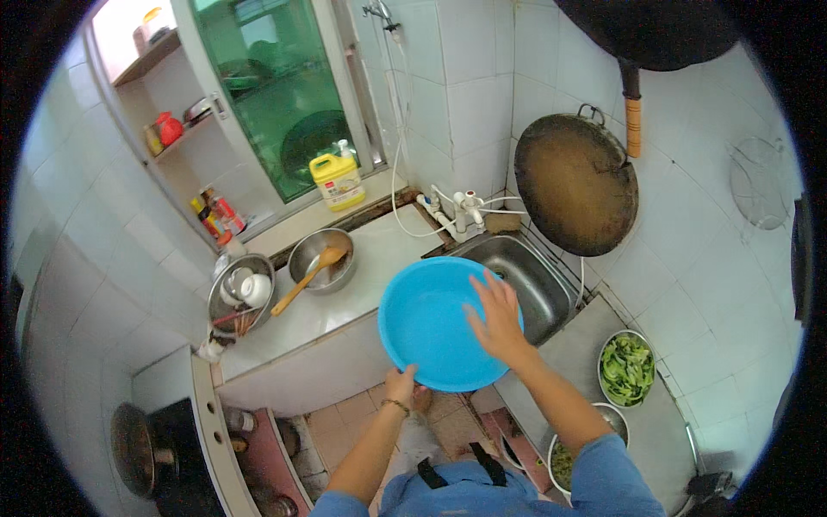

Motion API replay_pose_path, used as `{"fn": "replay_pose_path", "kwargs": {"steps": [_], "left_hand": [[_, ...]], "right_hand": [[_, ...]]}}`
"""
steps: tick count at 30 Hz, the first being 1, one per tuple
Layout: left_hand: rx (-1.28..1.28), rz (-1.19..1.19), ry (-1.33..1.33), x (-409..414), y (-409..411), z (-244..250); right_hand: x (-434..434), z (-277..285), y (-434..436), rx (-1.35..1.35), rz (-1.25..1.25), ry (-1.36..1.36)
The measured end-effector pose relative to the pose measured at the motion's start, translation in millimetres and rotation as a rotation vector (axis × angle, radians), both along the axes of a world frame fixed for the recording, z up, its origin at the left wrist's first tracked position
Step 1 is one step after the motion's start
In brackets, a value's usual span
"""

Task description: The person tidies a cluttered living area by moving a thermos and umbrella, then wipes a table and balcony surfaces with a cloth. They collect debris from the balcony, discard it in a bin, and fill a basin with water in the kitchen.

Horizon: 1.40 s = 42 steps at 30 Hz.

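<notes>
A blue plastic basin [429,320] is held at its lower-left rim by my left hand [402,388], with the thumb over the edge. The inside of it shows no contents. My right hand [499,316] reaches over the basin's right side, fingers spread and holding nothing; whether it touches the basin wall I cannot tell. Part of the stainless steel sink [539,291] shows behind and to the right of the basin, which hides the rest. At the sink's back-left corner stands a white tap [466,205] with white hoses.
Left of the sink are a steel bowl [339,274] with a wooden spoon [303,287] and a basin of dishes [265,316]. A yellow detergent jug [337,181] stands on the sill. On the right counter sits a bowl of chopped greens [625,368]; a wok [575,187] hangs above.
</notes>
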<state>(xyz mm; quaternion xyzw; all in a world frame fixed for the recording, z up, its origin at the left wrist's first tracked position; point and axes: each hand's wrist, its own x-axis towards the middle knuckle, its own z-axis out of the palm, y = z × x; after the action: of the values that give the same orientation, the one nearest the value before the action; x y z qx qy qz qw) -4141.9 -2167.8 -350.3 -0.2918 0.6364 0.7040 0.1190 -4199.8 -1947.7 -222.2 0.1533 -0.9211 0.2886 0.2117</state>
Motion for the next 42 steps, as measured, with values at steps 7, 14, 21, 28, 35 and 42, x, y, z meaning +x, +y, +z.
{"fn": "replay_pose_path", "kwargs": {"steps": [7,14,21,28,35,42], "left_hand": [[0.061,-0.26,-0.021,-108,19,-16],[0.051,-0.534,-0.138,-170,8,-20],[0.065,-0.686,-0.256,-211,-6,-5],[0.038,-0.684,-0.226,-223,-7,-1],[0.047,-0.673,-0.251,-216,-7,-4],[0.005,-0.741,-0.133,-212,-13,-3]], "right_hand": [[-206,7,-41,0.147,-0.395,0.127],[-247,-10,-23,0.059,-0.339,0.183],[-264,0,3,-0.077,-0.086,0.037],[-259,-85,-2,-1.382,-0.681,0.043],[-241,-251,-13,-2.649,-0.593,-0.437],[-155,-201,47,-0.472,-0.795,-0.195]]}}
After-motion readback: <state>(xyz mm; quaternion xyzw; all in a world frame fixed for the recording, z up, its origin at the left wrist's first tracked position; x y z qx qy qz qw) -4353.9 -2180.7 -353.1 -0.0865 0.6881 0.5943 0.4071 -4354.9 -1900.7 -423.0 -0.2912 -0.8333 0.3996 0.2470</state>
